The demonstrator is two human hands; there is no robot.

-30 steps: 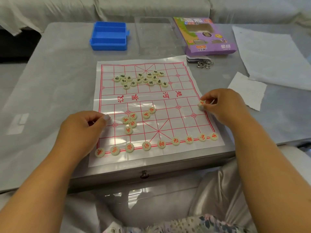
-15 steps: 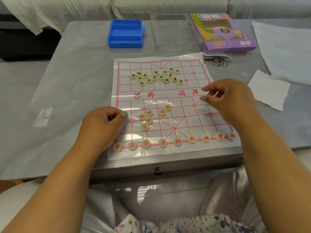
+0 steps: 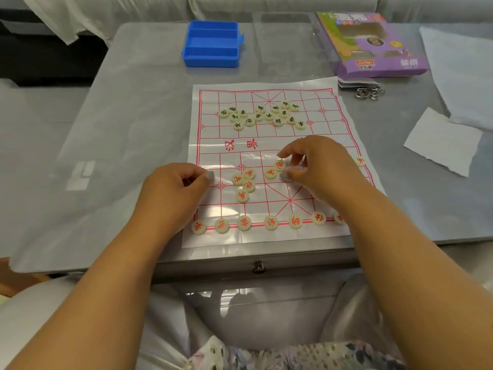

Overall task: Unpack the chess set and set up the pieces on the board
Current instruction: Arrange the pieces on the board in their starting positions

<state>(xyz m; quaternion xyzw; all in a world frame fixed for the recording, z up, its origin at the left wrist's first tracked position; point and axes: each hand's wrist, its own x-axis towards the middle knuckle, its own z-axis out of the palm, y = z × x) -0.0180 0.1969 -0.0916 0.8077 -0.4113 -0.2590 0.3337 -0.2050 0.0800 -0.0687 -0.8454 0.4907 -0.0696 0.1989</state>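
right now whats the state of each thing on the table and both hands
blue box: open, lying flat
purple carton: lying flat
board sheet: spread flat
black pieces: loose cluster, far side
red back row: lined up on near edge
left hand: fingers curled at board edge
right hand: reaching over two red pieces

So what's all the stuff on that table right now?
board sheet: one, white with red grid, table centre
black-lettered pieces: about sixteen, cream, clustered at far end
red-lettered pieces: about fourteen visible, cream; near row, loose group, one at right edge
blue box: one, far side
clear tray: one, beside it
purple package: one, far right
metal clips: a few, silver
paper sheets: two, white, right
left hand: curled at board's left edge
right hand: fingers at loose red pieces
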